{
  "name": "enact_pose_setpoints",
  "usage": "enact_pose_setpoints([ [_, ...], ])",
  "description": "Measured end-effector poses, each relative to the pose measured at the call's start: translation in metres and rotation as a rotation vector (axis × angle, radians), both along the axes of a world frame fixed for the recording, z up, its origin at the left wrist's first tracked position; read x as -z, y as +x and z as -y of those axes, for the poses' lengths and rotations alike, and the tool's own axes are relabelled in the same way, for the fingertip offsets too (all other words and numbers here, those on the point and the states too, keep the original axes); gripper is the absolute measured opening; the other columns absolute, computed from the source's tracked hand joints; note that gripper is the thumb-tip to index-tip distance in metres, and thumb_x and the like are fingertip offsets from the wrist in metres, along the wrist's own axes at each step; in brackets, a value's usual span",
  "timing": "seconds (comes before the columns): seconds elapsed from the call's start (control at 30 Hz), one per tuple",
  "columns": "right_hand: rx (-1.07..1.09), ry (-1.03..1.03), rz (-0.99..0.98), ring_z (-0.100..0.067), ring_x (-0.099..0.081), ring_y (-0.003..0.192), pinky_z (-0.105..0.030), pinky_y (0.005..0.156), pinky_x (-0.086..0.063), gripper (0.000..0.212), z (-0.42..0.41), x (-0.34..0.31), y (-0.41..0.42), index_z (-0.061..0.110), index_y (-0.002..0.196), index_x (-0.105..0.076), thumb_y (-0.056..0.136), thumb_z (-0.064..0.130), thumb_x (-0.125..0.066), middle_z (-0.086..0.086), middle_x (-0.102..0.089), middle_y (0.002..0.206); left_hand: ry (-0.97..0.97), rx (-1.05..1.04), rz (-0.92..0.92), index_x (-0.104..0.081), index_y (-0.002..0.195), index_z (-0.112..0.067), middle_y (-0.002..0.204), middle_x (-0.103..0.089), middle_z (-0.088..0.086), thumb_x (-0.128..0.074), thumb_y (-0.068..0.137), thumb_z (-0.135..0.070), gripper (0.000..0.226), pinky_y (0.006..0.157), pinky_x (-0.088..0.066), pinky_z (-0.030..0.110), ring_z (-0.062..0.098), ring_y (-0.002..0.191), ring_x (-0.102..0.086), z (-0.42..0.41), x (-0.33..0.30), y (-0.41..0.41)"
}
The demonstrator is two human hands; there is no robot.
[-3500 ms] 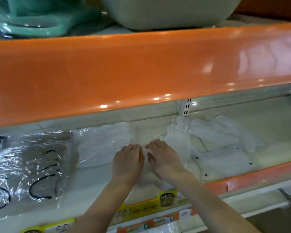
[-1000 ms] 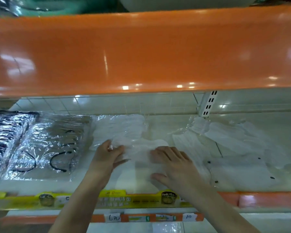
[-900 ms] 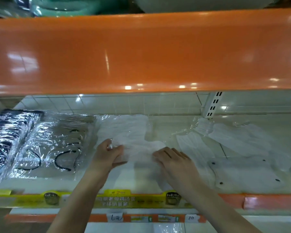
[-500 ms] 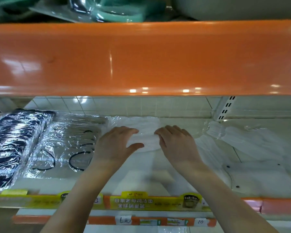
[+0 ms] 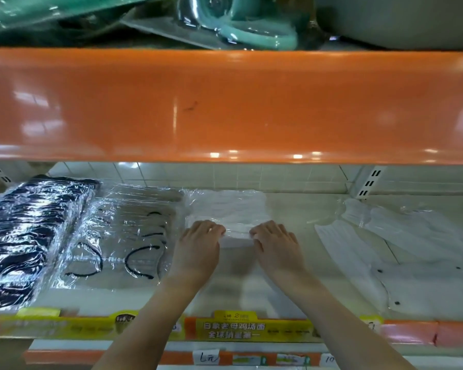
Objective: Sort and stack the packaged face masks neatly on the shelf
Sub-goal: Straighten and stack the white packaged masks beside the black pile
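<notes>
white mask pack point(image 5: 234, 231) lies crosswise mid-shelf, left hand point(image 5: 198, 247) and right hand point(image 5: 277, 244) pinching its ends, equally near.

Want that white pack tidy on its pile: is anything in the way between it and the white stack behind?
Nothing visible. Both hands, left hand and right hand, already hold the white mask pack, which lies against the white stack.

Two hands point(image 5: 198, 249), four mask piles point(image 5: 123, 236) on the shelf point(image 5: 291, 209), apparently, and two basins point(image 5: 251, 33).
</notes>
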State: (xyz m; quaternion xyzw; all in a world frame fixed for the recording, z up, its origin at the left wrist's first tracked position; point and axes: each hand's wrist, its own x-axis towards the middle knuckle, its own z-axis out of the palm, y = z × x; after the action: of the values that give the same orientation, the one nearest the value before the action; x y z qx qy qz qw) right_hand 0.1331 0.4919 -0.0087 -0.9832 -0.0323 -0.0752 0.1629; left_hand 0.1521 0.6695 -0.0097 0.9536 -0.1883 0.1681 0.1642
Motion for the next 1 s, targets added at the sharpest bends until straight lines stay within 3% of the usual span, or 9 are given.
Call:
enact_pose_setpoints([
  [0.17, -0.037, -0.07, -0.036, -0.017, -0.043, 0.115, -0.031, 0.088, -0.03, 0.026, -0.005, 0.004, -0.006, 0.029, 0.12, -0.054, 0.096, 0.031, -0.044, 0.009, -0.047, 0.123, 0.078, -0.007, -0.069, -0.07, 0.085, -0.023, 0.081, -0.068, -0.006, -0.086, 0.047, -0.004, 0.045, 0.048, -0.05, 0.032, 0.02, 0.072, -0.067, -0.008, 0.01, -0.006],
  [0.23, -0.054, -0.089, -0.057, -0.016, -0.041, 0.116, -0.031, 0.089, -0.03, 0.028, -0.008, 0.006, -0.006, 0.029, 0.123, -0.051, 0.096, 0.034, -0.043, 0.008, -0.045, 0.124, 0.121, -0.034, -0.137, -0.07, 0.096, -0.025, 0.095, -0.067, -0.007, -0.085, 0.061, -0.02, 0.038, 0.065, -0.052, 0.035, 0.018, 0.09, -0.065, -0.009, 0.008, -0.006],
  [0.33, -0.054, -0.087, -0.049, -0.018, -0.042, 0.115, -0.032, 0.089, -0.031, 0.028, -0.011, 0.007, -0.005, 0.028, 0.121, -0.052, 0.095, 0.034, -0.044, 0.006, -0.045, 0.123, 0.17, -0.058, -0.216, -0.057, 0.124, -0.028, 0.125, -0.054, -0.009, -0.058, 0.09, -0.033, 0.034, 0.092, -0.039, 0.03, 0.015, 0.122, -0.046, -0.011, 0.009, -0.001],
  [0.4, -0.044, -0.063, -0.044, -0.018, -0.043, 0.114, -0.032, 0.087, -0.031, 0.026, -0.013, 0.007, -0.003, 0.027, 0.119, -0.054, 0.095, 0.031, -0.046, 0.006, -0.046, 0.123, 0.159, -0.063, -0.219, -0.058, 0.122, -0.025, 0.122, -0.056, -0.006, -0.057, 0.091, -0.026, 0.031, 0.09, -0.041, 0.033, 0.018, 0.12, -0.048, -0.012, 0.007, -0.001],
  [0.53, 0.004, -0.053, -0.028, -0.02, -0.044, 0.113, -0.032, 0.085, -0.032, 0.026, -0.021, 0.008, 0.001, 0.025, 0.119, -0.056, 0.095, 0.027, -0.046, 0.004, -0.047, 0.122, 0.09, -0.115, -0.195, -0.07, 0.095, -0.017, 0.091, -0.067, 0.002, -0.073, 0.069, -0.003, 0.03, 0.069, -0.05, 0.038, 0.029, 0.092, -0.063, -0.011, 0.013, 0.003],
  [0.67, 0.034, -0.054, -0.012, -0.019, -0.043, 0.114, -0.032, 0.088, -0.034, 0.031, -0.028, 0.011, 0.001, 0.023, 0.126, -0.051, 0.097, 0.027, -0.041, 0.003, -0.045, 0.124, 0.059, -0.156, -0.155, -0.067, 0.094, -0.017, 0.095, -0.064, 0.0, -0.067, 0.077, -0.002, 0.023, 0.07, -0.048, 0.034, 0.025, 0.091, -0.061, -0.008, 0.013, 0.002],
  [0.83, 0.025, -0.036, -0.008, -0.02, -0.041, 0.119, -0.033, 0.093, -0.034, 0.037, -0.033, 0.016, 0.002, 0.02, 0.133, -0.046, 0.099, 0.032, -0.037, 0.002, -0.043, 0.129, 0.113, -0.192, -0.126, -0.066, 0.082, -0.017, 0.086, -0.064, -0.001, -0.078, 0.064, -0.002, 0.026, 0.058, -0.049, 0.03, 0.021, 0.077, -0.063, -0.003, 0.017, 0.003],
  [0.9, 0.02, -0.03, -0.021, -0.019, -0.038, 0.123, -0.033, 0.096, -0.032, 0.037, -0.034, 0.016, 0.003, 0.02, 0.134, -0.044, 0.099, 0.033, -0.036, 0.003, -0.04, 0.135, 0.128, -0.208, -0.121, -0.066, 0.087, -0.015, 0.09, -0.064, 0.002, -0.074, 0.069, -0.004, 0.022, 0.061, -0.051, 0.032, 0.024, 0.079, -0.065, 0.0, 0.015, 0.001],
  [1.0, -0.001, -0.041, -0.035, -0.02, -0.034, 0.129, -0.033, 0.099, -0.029, 0.038, -0.034, 0.016, 0.005, 0.019, 0.134, -0.044, 0.098, 0.03, -0.039, 0.002, -0.035, 0.141, 0.172, -0.223, -0.183, -0.056, 0.117, -0.013, 0.12, -0.056, 0.003, -0.05, 0.087, -0.007, 0.031, 0.085, -0.044, 0.033, 0.024, 0.108, -0.056, 0.007, 0.011, -0.001],
])
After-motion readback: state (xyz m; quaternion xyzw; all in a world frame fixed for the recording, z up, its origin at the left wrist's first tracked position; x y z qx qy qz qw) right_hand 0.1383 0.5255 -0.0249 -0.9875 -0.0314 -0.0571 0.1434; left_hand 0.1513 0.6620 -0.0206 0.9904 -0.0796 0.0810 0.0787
